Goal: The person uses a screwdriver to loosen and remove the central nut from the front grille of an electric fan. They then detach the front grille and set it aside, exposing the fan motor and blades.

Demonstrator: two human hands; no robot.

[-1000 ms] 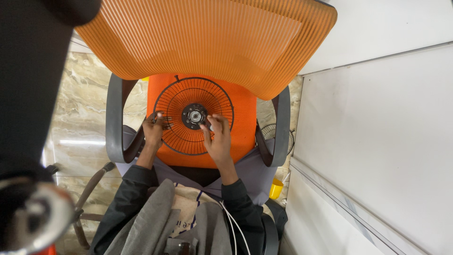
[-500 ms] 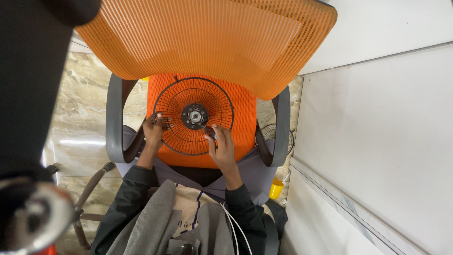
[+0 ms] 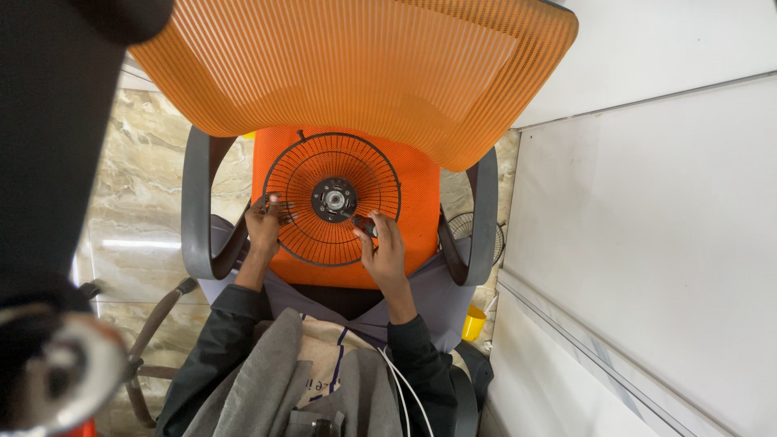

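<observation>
A round black wire fan guard lies flat on the orange mesh seat of an office chair. At its middle sits a dark hub with a metal centre. My left hand grips the guard's left rim. My right hand rests on the guard's lower right wires, its fingers pinching a small dark part just right of the hub.
The chair's orange mesh backrest fills the top, with grey armrests on both sides. A second fan guard and a yellow cup lie on the floor at right. White panels stand at right. A dark blurred object covers the left edge.
My right hand has drawn back from the hub toward the lower right with the small dark part in its fingers. My left hand and the guard have stayed put.
</observation>
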